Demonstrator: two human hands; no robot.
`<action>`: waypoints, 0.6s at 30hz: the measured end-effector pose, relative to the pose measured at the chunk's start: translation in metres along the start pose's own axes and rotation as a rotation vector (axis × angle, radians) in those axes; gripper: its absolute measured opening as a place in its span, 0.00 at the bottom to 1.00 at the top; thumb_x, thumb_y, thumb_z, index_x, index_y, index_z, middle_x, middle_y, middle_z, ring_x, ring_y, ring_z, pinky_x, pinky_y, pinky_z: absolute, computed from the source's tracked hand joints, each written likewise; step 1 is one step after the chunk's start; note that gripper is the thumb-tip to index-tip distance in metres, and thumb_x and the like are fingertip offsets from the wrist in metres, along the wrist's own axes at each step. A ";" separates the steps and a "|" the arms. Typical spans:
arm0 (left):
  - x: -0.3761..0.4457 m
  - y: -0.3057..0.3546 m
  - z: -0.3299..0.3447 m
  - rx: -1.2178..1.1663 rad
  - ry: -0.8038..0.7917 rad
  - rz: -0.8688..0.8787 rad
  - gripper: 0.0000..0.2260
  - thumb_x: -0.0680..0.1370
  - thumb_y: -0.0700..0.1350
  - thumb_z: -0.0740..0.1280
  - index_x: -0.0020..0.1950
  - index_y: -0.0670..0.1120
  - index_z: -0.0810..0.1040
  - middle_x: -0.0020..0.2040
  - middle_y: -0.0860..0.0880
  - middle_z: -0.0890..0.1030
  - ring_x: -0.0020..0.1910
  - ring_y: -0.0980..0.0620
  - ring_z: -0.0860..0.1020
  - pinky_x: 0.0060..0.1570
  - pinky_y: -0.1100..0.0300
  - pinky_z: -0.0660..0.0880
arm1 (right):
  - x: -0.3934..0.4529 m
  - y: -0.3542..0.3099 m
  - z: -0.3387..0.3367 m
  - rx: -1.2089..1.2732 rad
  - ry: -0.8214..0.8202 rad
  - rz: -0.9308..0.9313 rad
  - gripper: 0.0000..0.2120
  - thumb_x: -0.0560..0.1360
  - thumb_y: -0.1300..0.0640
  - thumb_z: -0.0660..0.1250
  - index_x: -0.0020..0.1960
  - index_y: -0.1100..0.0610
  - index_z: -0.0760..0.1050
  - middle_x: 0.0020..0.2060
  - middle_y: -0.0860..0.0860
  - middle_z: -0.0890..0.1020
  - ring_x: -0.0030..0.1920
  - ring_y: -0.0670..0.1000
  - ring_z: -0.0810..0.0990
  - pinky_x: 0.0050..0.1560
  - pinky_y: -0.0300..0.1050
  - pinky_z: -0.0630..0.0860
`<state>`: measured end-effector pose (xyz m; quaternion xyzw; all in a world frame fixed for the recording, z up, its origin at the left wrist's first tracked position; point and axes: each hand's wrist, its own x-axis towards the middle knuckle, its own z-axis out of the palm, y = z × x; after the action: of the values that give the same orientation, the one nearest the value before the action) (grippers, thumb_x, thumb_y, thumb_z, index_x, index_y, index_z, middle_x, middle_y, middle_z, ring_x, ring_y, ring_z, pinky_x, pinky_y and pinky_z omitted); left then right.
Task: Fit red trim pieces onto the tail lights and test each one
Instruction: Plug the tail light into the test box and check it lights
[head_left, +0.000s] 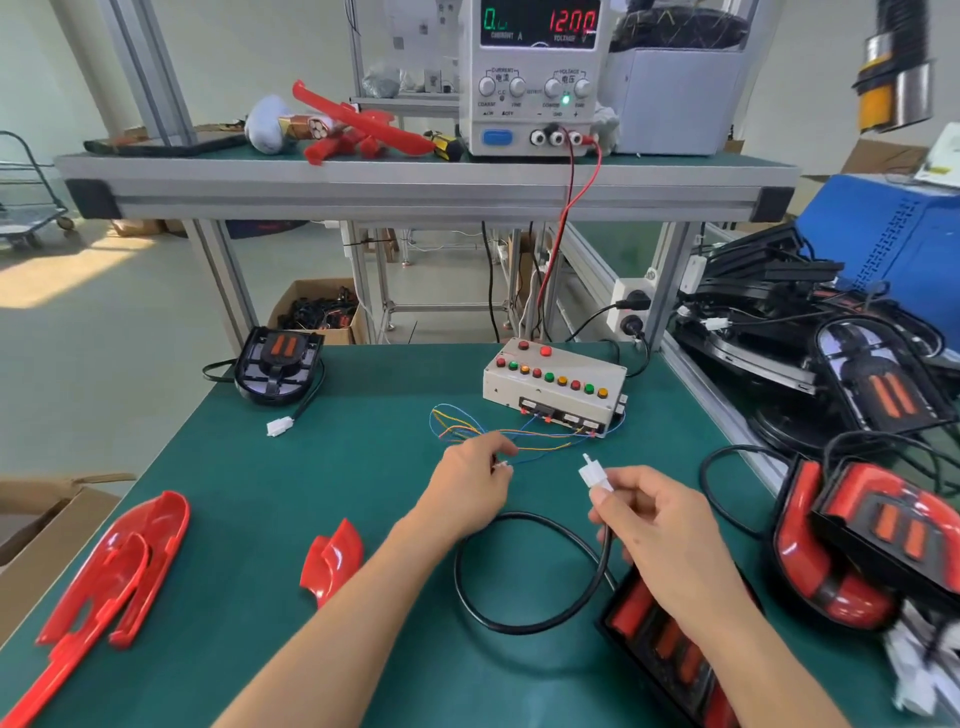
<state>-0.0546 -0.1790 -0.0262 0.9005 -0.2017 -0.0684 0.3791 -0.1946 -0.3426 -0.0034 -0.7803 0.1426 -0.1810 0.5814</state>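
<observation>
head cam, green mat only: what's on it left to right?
Large red trim piece → black tail light → small red trim piece → left hand → test box → right hand holding white connector → red-trimmed tail light.

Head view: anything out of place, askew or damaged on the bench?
Nothing looks damaged or spilled. The right hand holds a white plug, unmated; the left hand pinches the tester's small connector. Finished tail lights are piled loosely at the right edge.
</observation>
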 end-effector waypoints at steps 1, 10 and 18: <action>0.002 0.001 0.002 0.025 -0.014 0.002 0.14 0.80 0.41 0.62 0.64 0.50 0.79 0.39 0.52 0.78 0.47 0.46 0.79 0.44 0.60 0.69 | 0.000 0.000 0.000 -0.002 -0.005 0.005 0.04 0.78 0.58 0.72 0.48 0.49 0.83 0.35 0.49 0.86 0.32 0.43 0.82 0.32 0.30 0.72; 0.031 0.013 0.030 0.390 -0.074 -0.082 0.20 0.78 0.41 0.59 0.70 0.46 0.68 0.60 0.38 0.79 0.57 0.36 0.79 0.47 0.51 0.71 | -0.002 -0.003 0.002 -0.035 -0.030 -0.015 0.05 0.78 0.59 0.71 0.49 0.49 0.83 0.36 0.48 0.86 0.32 0.42 0.82 0.34 0.31 0.73; 0.040 0.023 0.023 -0.155 -0.073 -0.112 0.10 0.79 0.42 0.64 0.59 0.45 0.79 0.48 0.44 0.81 0.40 0.52 0.80 0.39 0.62 0.74 | 0.007 0.007 -0.004 -0.094 0.030 0.022 0.02 0.77 0.55 0.72 0.47 0.48 0.82 0.34 0.47 0.85 0.33 0.44 0.80 0.37 0.34 0.74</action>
<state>-0.0314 -0.2255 -0.0247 0.8751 -0.1590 -0.1378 0.4357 -0.1903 -0.3506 -0.0080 -0.8022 0.1682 -0.1795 0.5440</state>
